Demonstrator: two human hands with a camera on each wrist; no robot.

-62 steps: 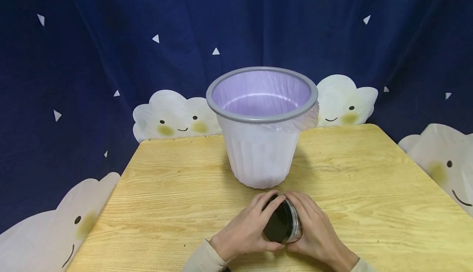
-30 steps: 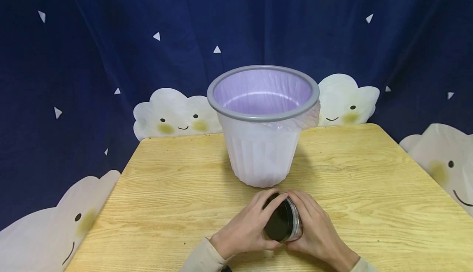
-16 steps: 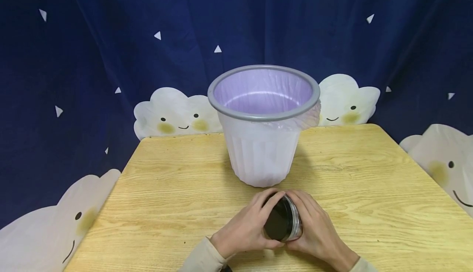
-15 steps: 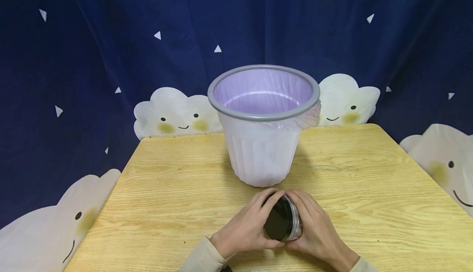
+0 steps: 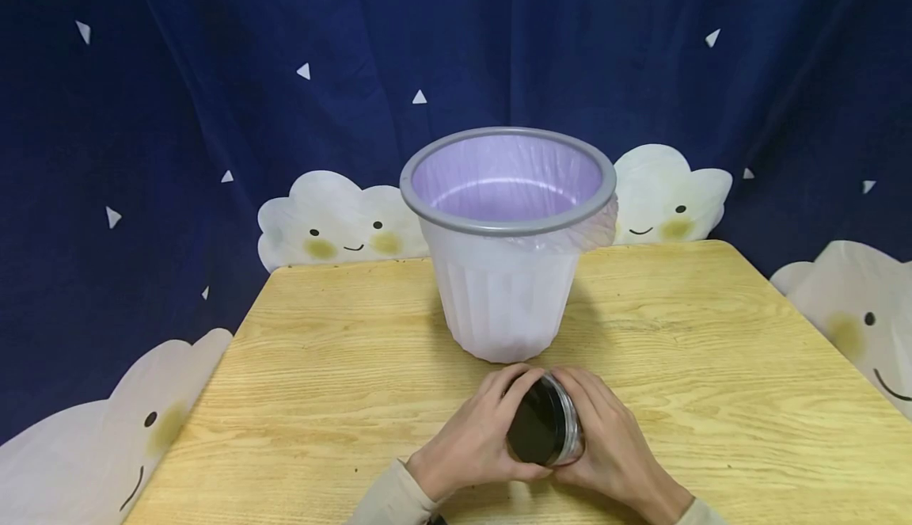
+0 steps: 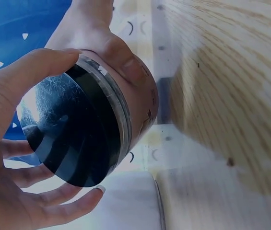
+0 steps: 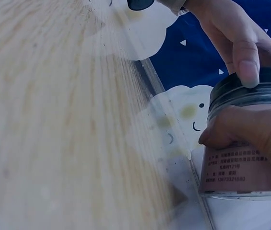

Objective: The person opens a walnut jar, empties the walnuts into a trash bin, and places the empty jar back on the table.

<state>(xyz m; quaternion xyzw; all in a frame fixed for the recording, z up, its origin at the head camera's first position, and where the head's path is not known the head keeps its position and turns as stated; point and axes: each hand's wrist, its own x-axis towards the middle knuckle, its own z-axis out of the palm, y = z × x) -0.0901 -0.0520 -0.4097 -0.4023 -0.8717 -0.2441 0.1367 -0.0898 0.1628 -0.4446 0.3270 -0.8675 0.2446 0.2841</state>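
Observation:
Both hands hold a clear jar (image 7: 236,175) with a black lid (image 5: 534,424) and a pinkish label bearing printed text. In the head view it is tilted, its lid facing left and up. My left hand (image 5: 476,439) has thumb and fingers curled round the lid's edge. On the other side, my right hand (image 5: 607,447) grips the jar's body, covering much of it. The left wrist view shows the lid's glossy flat top, with the left fingers spread along its rim. Right behind the hands stands a white ribbed trash bin (image 5: 504,295).
A thin plastic bag lines the bin under its grey rim (image 5: 507,229) and bunches out at the right. The wooden table (image 5: 321,367) carries the bin. Behind it hangs a dark blue curtain (image 5: 356,42) with white triangles and smiling clouds.
The left fingers have shifted slightly on the lid's rim. Jar, right hand and bin stay in nearly the same places; the head view moves only a little.

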